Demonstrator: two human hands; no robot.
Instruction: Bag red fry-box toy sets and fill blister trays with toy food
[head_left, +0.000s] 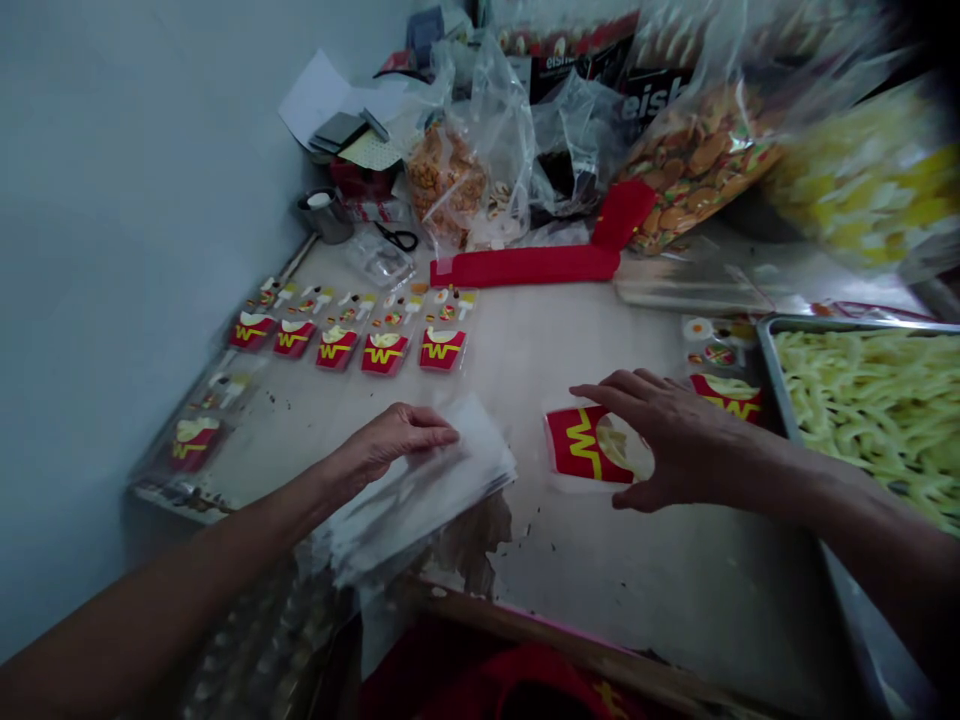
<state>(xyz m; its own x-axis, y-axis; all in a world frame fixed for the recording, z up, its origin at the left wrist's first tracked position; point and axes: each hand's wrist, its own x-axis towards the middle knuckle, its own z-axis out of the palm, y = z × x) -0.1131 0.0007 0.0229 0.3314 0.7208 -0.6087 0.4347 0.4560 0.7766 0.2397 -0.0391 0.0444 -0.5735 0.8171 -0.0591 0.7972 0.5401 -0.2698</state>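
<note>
My left hand (401, 437) has thumb and fingers pinched together at the top of a stack of clear plastic bags (442, 490), which lies slanted near the table's front edge. My right hand (667, 435) is spread, thumb apart from the fingers, over a red fries packet (581, 445) with a yellow W that lies sideways on the table. Whether its fingertips touch the packet I cannot tell. Just beyond that hand, a finished-looking clear bag (724, 370) with another red packet and small food-shaped pieces is partly hidden by the wrist.
Several filled clear bags (386, 335) stand in a row at the left, with one more (199, 430) nearer. A metal tray (780, 400) of pale fry-shaped pieces is at right. Behind are a red sealer-like bar (525, 266), a bag of orange pieces (450, 185) and scissors (397, 238).
</note>
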